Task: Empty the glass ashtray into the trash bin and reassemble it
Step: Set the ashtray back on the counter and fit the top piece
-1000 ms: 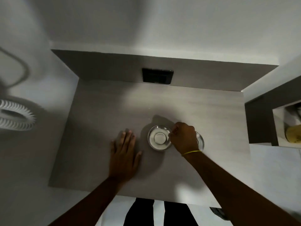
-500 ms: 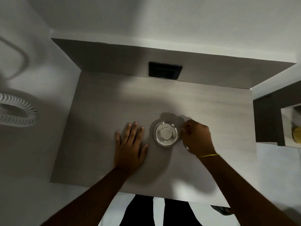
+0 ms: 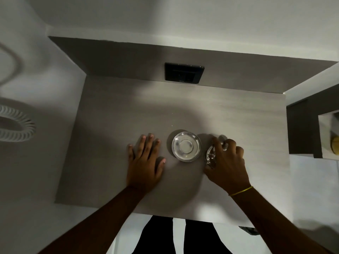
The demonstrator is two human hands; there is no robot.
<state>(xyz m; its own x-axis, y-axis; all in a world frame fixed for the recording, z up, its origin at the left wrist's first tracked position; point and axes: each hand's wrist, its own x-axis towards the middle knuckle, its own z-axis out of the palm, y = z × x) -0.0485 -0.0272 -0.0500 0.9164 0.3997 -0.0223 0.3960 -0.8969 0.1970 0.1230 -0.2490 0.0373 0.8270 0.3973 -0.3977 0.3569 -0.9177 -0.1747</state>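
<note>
A round glass ashtray bowl point(image 3: 186, 146) with a raised disc in its middle stands on the grey table point(image 3: 113, 125), near the centre. Just to its right, my right hand point(image 3: 227, 162) is closed over a second round glass piece point(image 3: 211, 154), which is tilted with its left edge showing under my fingers. My left hand point(image 3: 145, 162) lies flat on the table, fingers spread, a short gap left of the bowl and not touching it. No trash bin is in view.
A black switch panel point(image 3: 184, 75) sits on the back wall above the table. A white coiled hose point(image 3: 16, 125) lies at the far left. A dark shelf unit point(image 3: 308, 129) stands to the right. My legs show below the table's front edge.
My right hand has moved off the bowl to its right and closed on the second glass piece, tilting it up. My left hand has stayed flat on the table.
</note>
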